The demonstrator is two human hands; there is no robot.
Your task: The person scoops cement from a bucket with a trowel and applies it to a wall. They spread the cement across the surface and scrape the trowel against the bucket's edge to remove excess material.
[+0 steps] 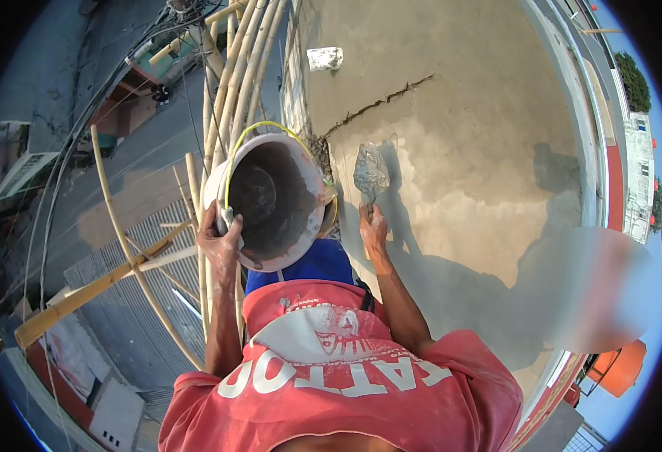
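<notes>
My left hand (222, 235) is closed on the rim and yellow handle of a bucket (312, 169). The bucket is tilted, its opening facing me, with a dark, smeared inside and a small amount of grey residue. To its right, my right hand (374, 226) grips the handle of a trowel (371, 169), whose grey-smeared blade points away from me over the plastered wall surface (466, 98). A dark jagged crack (380, 104) runs across that surface beyond the blade.
Bamboo poles (244, 68) stand close at the left, with more crossing poles (146, 279) over a corrugated roof (143, 256) and a street far below. Cables hang at the far left. A white block (325, 59) lies at the top. An orange tank (619, 368) shows at the lower right.
</notes>
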